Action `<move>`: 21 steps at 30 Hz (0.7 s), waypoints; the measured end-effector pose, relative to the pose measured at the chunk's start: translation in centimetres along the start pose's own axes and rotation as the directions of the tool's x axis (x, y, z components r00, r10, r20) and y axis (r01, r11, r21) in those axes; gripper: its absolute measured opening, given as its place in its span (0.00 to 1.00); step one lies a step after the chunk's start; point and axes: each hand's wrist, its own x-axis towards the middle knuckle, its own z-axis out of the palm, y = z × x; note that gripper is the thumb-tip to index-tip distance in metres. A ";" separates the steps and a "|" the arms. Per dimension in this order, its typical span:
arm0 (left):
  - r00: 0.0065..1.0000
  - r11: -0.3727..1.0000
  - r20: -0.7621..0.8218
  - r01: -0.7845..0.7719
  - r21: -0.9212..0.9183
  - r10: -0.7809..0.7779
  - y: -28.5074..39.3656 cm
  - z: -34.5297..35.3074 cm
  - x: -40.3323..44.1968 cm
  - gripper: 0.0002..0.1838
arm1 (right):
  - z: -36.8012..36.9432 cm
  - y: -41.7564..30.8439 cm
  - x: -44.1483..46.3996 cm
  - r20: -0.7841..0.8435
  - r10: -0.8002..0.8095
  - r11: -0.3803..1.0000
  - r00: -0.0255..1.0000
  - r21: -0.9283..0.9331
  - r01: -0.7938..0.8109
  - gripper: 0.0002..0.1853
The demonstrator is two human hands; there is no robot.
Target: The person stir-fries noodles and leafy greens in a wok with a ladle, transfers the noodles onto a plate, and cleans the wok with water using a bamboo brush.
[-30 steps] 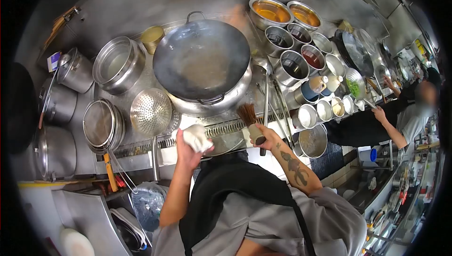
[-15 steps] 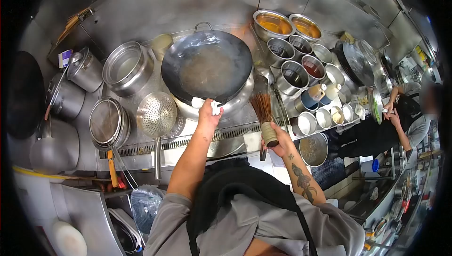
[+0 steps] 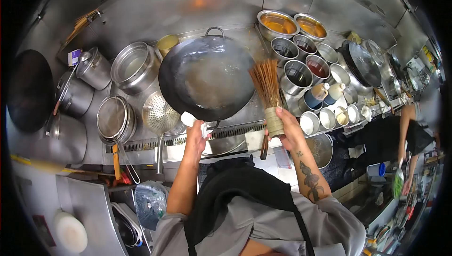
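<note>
My left hand point(image 3: 195, 135) is closed round a folded white cloth point(image 3: 189, 119) at the near left rim of a large dark wok point(image 3: 172, 75). A wok handle shows just right of that hand; whether the fingers grip the rim through the cloth I cannot tell. Thin brownish liquid point(image 3: 214, 79) lies in the wok's bottom. My right hand point(image 3: 288, 131) grips the bound base of a bamboo wok brush point(image 3: 273, 119), its bristles pointing up beside the wok's right edge. A dark wooden handle point(image 3: 264, 148) shows below the brush.
Left of the wok are a perforated skimmer point(image 3: 160, 112), stacked strainers point(image 3: 113, 117) and a metal pot point(image 3: 134, 68). On the right stand sauce containers point(image 3: 298, 77), two bowls of orange liquid point(image 3: 278, 23) and squeeze bottles point(image 3: 316, 95). A co-worker point(image 3: 414, 129) stands far right.
The wok has shifted left and nearer to me, with my left hand and cloth. My right hand has raised the brush. The co-worker's hands have moved lower, with a pan of greens.
</note>
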 end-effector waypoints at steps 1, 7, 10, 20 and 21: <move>0.999 1.000 -0.029 0.013 0.016 -0.013 0.3 0.2 -0.6 0.12 | 0.1 0.2 0.5 0.059 0.002 1.000 0.998 0.010 -0.003 0.19; 0.991 0.996 -0.122 -0.035 0.087 0.046 0.7 0.9 -3.6 0.13 | 2.7 0.7 1.8 0.207 0.070 0.991 0.976 -0.122 -0.045 0.17; 0.982 0.987 -0.151 -0.092 0.132 0.112 0.5 1.6 -4.9 0.12 | 3.5 1.9 2.8 0.308 0.029 0.964 0.951 -0.260 0.055 0.16; 0.944 0.939 -0.201 -0.200 0.280 0.261 0.6 5.2 -6.2 0.12 | 5.0 4.5 7.2 0.521 -0.181 0.521 0.834 -0.668 0.531 0.25; 0.930 0.931 -0.235 -0.207 0.300 0.283 0.9 6.1 -6.7 0.13 | 5.5 3.9 7.3 0.517 -0.117 0.523 0.848 -0.694 0.496 0.25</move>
